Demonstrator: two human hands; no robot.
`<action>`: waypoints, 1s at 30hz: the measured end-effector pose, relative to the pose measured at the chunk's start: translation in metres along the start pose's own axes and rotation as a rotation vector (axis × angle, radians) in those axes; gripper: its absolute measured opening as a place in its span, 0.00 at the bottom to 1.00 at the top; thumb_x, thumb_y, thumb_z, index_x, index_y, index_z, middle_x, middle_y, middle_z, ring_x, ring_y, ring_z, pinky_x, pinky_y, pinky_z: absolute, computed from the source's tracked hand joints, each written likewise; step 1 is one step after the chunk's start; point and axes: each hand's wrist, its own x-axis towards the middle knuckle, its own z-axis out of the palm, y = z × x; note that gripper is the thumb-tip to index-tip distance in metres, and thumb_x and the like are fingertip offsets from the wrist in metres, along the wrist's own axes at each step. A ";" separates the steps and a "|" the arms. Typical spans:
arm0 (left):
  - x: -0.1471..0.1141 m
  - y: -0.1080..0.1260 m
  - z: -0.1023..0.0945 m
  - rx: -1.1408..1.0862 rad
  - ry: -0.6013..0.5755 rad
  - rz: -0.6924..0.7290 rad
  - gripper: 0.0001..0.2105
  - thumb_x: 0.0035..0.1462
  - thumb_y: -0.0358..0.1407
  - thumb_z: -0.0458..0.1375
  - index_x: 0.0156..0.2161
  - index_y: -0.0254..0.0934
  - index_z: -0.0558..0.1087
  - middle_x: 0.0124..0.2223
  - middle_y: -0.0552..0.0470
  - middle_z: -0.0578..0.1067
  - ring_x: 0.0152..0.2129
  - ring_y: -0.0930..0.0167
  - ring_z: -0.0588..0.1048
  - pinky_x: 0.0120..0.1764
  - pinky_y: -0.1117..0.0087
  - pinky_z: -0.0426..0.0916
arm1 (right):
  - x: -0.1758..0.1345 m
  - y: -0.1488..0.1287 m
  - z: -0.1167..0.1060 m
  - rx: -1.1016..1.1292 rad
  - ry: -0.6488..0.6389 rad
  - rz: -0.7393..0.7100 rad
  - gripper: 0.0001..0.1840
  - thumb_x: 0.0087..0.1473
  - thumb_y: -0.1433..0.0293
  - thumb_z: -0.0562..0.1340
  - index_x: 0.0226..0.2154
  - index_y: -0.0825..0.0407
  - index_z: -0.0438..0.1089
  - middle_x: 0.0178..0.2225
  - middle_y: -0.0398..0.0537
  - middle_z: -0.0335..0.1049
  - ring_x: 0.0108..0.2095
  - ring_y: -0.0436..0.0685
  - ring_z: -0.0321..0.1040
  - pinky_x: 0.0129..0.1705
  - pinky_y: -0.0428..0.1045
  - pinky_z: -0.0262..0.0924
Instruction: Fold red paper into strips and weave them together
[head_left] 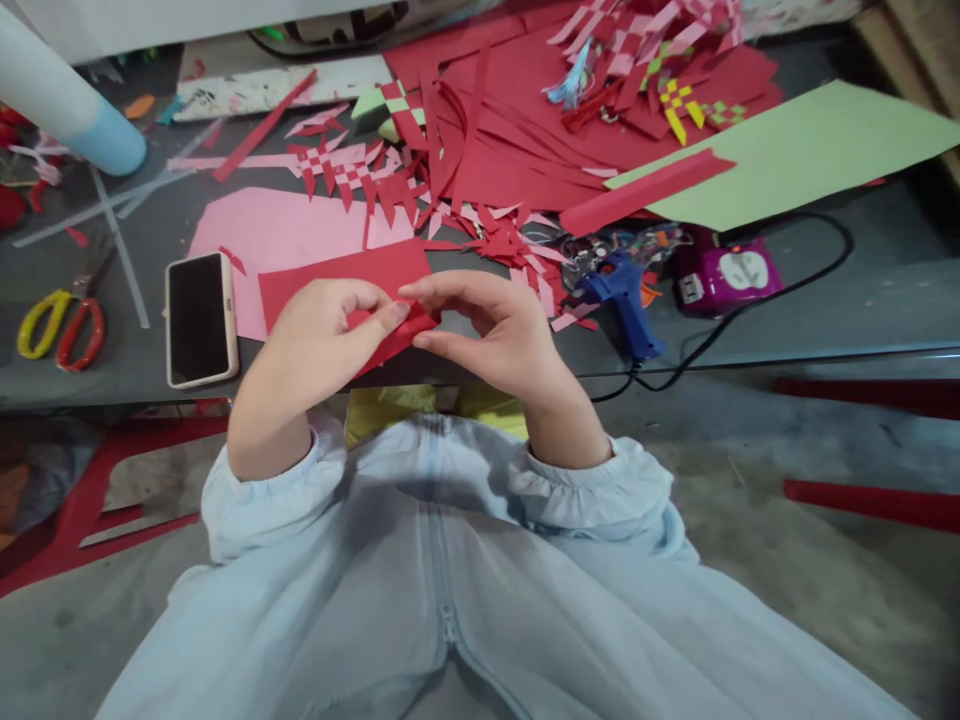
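- Your left hand [319, 330] pinches a small red paper piece [424, 320], thumb on top, over the near part of the table [825, 325].
- Your right hand [495, 325] curves round the piece's right end, fingertips narrowly apart; whether they grip it, I cannot tell.
- A red sheet [360, 262] lies just beyond your left hand.
- Left sits a phone [197, 320]; right, a blue glue gun [628, 300].

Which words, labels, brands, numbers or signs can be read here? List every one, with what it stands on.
None can be read for sure.
Dark marks at the top edge: cut off and blurred.
White mark on the purple box: too small and blurred.
Phone: dark screen, no text seen.
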 end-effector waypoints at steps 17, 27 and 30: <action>-0.029 0.003 0.019 0.189 0.236 0.120 0.12 0.66 0.37 0.53 0.48 0.44 0.76 0.47 0.48 0.79 0.49 0.61 0.75 0.56 0.57 0.66 | -0.019 0.009 -0.017 -0.259 0.084 0.063 0.08 0.52 0.70 0.68 0.36 0.47 0.82 0.33 0.45 0.78 0.32 0.53 0.71 0.37 0.50 0.68; -0.045 -0.008 0.058 0.180 0.115 0.057 0.13 0.67 0.43 0.53 0.37 0.46 0.80 0.37 0.50 0.81 0.40 0.61 0.77 0.47 0.55 0.67 | -0.038 0.017 -0.032 -0.413 0.043 0.029 0.10 0.53 0.68 0.67 0.40 0.46 0.80 0.37 0.45 0.80 0.37 0.57 0.73 0.45 0.55 0.67; -0.044 -0.007 0.065 0.144 0.098 0.056 0.13 0.66 0.43 0.54 0.36 0.49 0.81 0.36 0.51 0.81 0.39 0.62 0.77 0.47 0.54 0.67 | -0.043 0.014 -0.036 -0.494 -0.020 0.056 0.07 0.55 0.66 0.67 0.38 0.47 0.79 0.36 0.47 0.79 0.37 0.58 0.72 0.44 0.55 0.65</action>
